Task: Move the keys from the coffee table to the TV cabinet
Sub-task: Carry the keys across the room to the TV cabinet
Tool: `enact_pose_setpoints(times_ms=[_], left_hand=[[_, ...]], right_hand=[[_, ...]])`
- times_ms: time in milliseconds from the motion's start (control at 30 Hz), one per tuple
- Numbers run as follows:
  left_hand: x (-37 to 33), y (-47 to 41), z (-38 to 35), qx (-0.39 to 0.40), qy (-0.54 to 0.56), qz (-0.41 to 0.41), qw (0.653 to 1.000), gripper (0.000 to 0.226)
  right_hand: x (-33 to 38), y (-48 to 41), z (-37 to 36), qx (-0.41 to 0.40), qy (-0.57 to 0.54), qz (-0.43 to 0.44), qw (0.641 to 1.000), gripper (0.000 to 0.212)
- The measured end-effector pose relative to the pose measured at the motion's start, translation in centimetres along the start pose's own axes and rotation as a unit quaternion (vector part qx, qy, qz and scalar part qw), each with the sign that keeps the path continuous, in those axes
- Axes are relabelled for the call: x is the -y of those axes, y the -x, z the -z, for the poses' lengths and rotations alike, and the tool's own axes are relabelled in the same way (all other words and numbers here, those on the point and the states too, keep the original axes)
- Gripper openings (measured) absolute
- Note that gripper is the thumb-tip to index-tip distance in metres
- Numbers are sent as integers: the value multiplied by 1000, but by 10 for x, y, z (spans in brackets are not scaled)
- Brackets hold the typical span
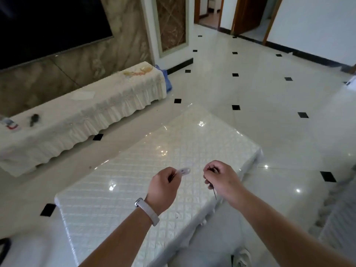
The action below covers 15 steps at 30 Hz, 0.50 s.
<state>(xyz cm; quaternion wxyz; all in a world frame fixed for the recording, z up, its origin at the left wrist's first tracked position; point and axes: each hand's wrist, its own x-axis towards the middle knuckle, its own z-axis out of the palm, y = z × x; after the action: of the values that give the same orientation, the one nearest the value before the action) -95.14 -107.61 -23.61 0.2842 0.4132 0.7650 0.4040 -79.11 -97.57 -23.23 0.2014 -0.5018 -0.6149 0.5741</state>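
Note:
Over the white quilted coffee table point(119, 189), my left hand point(164, 187) is closed on a small white tag point(184, 171) that sticks out past the fingers; the keys on it are mostly hidden in the fist. To its right, my right hand point(219, 179) is closed on a small dark item with a thin dark cord point(214, 192) hanging below it. The long TV cabinet point(81, 120), draped in a cream frilled cloth, stands to the upper left across a strip of floor.
On the cabinet lie a dark small object point(34, 119), a red and white item point(10, 124), a white sheet point(83, 95) and a beige bundle point(137, 72). A TV point(44, 26) hangs above. A blue bag point(167, 79) stands at the cabinet's right end. A sofa edge point(339, 218) is at right.

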Motion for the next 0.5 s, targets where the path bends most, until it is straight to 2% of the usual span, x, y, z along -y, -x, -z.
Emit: enact_pose_setpoints(times_ms=[267, 500], left_hand=[[-119, -37, -126, 33, -28, -50, 998, 35], [-211, -62, -238, 67, -26, -92, 993, 34]], right_hand=[[-19, -17, 176, -41, -28, 10, 999, 8], [-39, -26, 318, -123, -51, 9, 991, 11]])
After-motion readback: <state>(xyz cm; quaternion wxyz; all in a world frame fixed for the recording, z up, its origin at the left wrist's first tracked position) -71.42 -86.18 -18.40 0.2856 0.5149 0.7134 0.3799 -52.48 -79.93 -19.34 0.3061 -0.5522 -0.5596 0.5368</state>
